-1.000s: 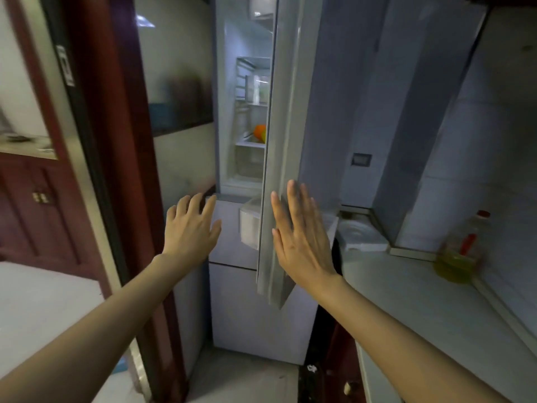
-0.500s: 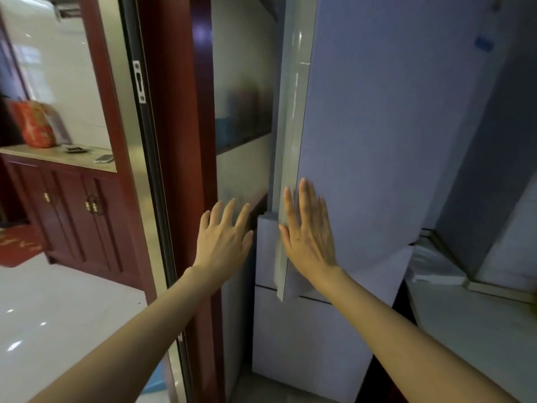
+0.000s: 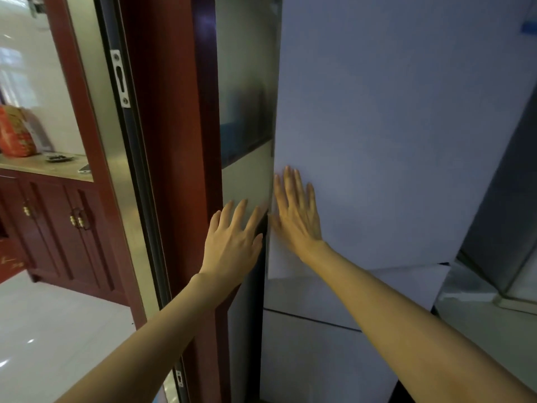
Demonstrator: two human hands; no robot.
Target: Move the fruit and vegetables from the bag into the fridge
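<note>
Two flat, spread hands: right hand (image 3: 299,216) presses the shut fridge door (image 3: 392,141), left hand (image 3: 232,242) hovers beside.

On my feed, dim bluish fridge door (image 3: 392,126), glare off pale floor (image 3: 43,330) lower left, wide-angle bending at edges.

No lettering, brand, number or sign can be read anywhere. The red-and-orange printed bag (image 3: 14,132) on the beige counter (image 3: 43,167) of the dark red wooden cabinet carries a pale pattern, possibly characters, too blurred to make out. A small blue sticker (image 3: 529,26) at the upper right edge of the pale grey fridge door (image 3: 392,126) shows no legible print. Faint gold marks on the red floor mat (image 3: 8,261) at far left are likewise unreadable.
</note>
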